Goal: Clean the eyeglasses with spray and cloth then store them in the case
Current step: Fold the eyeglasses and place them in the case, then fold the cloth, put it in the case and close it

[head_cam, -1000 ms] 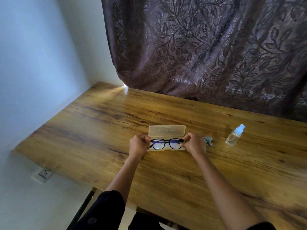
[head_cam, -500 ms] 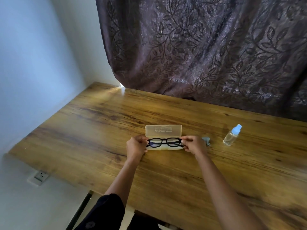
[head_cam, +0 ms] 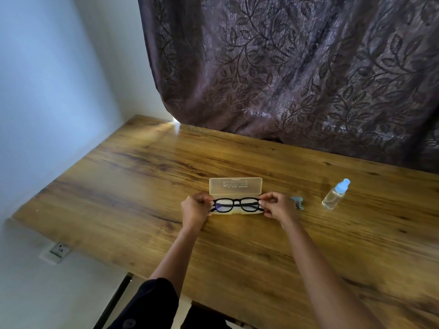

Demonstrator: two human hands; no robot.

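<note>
Pinching the glasses (head_cam: 237,204) at each end, left hand (head_cam: 194,210) and right hand (head_cam: 278,206) hold them at the open case (head_cam: 235,186) mid-table; storing seems underway, and closing the lid likely comes next.

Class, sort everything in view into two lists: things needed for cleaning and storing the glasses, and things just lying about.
Job: glasses, case, cloth, spray bottle.
Just there: curtain, wall socket, table.
</note>
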